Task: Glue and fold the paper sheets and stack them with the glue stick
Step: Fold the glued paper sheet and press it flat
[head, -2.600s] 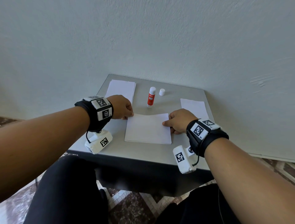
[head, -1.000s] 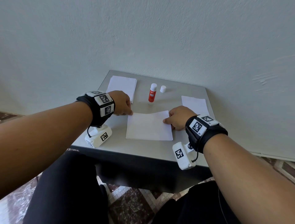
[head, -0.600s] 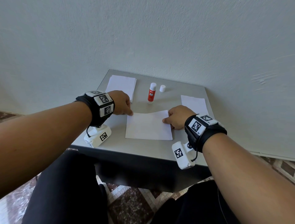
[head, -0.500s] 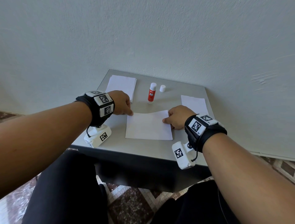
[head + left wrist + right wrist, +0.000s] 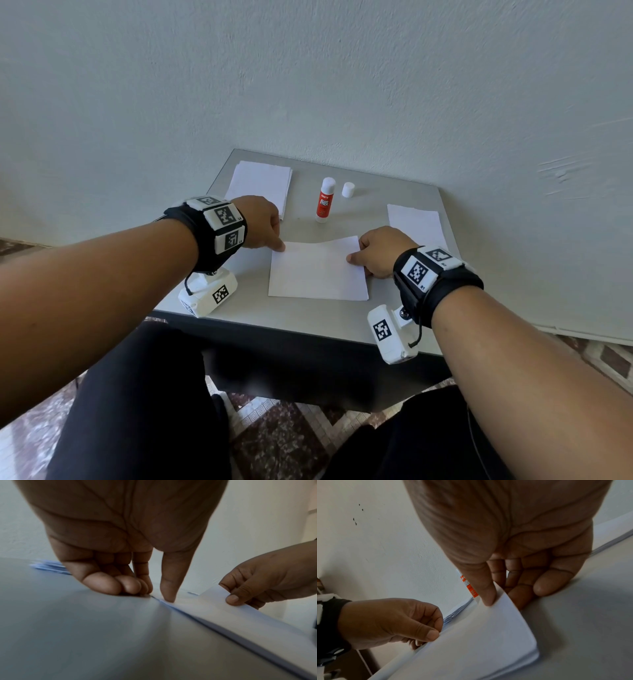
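While the folded sheet [image 5: 318, 270] lies in the middle of the worktop [image 5: 404, 202], both hands work its far corners. The left hand [image 5: 260, 222] has its fingers curled under and its thumb pressing the far left corner flat; the right hand [image 5: 375, 251] pinches the far right corner between thumb and curled fingers [image 5: 518, 599], and that corner stands slightly lifted. To do this well, I'd say the right corner should be lowered square onto the layer beneath, edges matched, then pressed firmly outward so the glue takes without a wrinkle. Beyond the sheet stands the uncapped glue stick [image 5: 324, 202], its cap [image 5: 348, 189] just beside it. A paper pile [image 5: 260, 183] lies far left, another sheet [image 5: 414, 221] at the right. Nothing blocks the hands.
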